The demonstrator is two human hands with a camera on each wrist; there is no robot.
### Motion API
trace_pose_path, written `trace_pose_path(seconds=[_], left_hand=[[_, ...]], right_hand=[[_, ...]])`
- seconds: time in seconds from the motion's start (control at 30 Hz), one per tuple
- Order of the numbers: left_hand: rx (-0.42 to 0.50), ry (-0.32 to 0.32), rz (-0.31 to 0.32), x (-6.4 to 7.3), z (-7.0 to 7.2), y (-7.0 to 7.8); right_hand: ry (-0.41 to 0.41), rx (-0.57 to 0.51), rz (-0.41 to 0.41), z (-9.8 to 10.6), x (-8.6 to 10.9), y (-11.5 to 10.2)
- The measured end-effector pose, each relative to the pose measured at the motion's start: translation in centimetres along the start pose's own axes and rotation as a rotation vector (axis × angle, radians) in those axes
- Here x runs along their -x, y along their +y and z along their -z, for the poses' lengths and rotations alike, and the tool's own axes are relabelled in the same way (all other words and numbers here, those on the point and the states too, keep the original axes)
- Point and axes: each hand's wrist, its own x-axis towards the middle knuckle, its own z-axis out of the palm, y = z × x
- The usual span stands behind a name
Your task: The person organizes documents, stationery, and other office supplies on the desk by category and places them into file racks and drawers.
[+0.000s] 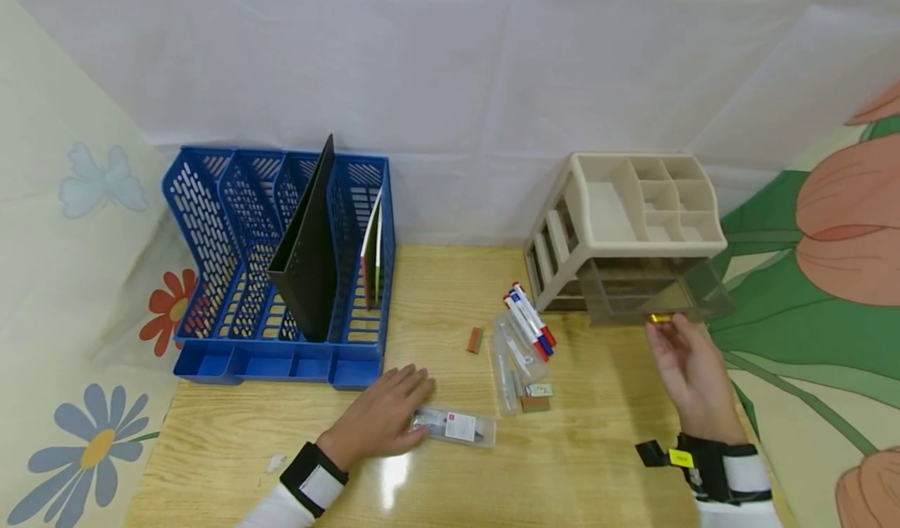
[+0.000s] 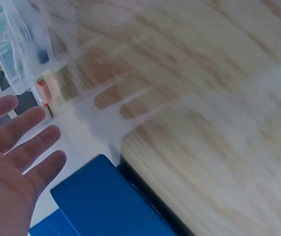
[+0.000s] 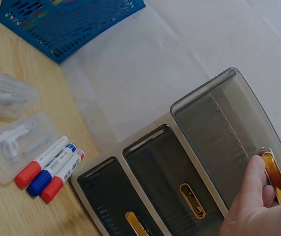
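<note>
My right hand [image 1: 696,372] pinches the gold handle [image 3: 273,172] of the smoky clear top drawer [image 1: 612,301] between thumb and fingers. This drawer stands pulled out from the beige desk organizer [image 1: 598,235]. Two lower drawers with gold handles stay closed in the right wrist view. My left hand [image 1: 383,415] is at the front of the table, palm down with relaxed fingers. Its thumb and fingertips are right at the left end of a clear plastic case [image 1: 460,426] with a white label. In the left wrist view, the fingers [image 2: 27,128] are spread and hold nothing.
Left stands a blue file rack [image 1: 281,368] with a black folder [image 1: 309,278] and thin booklets [image 1: 371,255]. Between rack and organizer lie red and blue markers [image 1: 527,317], clear cases [image 1: 505,364], a small brown block [image 1: 474,340] and another brown block [image 1: 536,404].
</note>
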Motion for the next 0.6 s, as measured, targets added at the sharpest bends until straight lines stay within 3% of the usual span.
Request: trace_pose_path(seconds=[0.23, 0.6], left_hand=[[0.004, -0.072, 0.015, -0.1, -0.1, 0.5], [-0.02, -0.037, -0.023, -0.7, -0.6, 1.0]], right_hand=[[-0.002, -0.001, 0.0, 0.3, 1.0, 0.1], [-0.022, -0.036, 0.016, 1.3, 1.9, 0.2]])
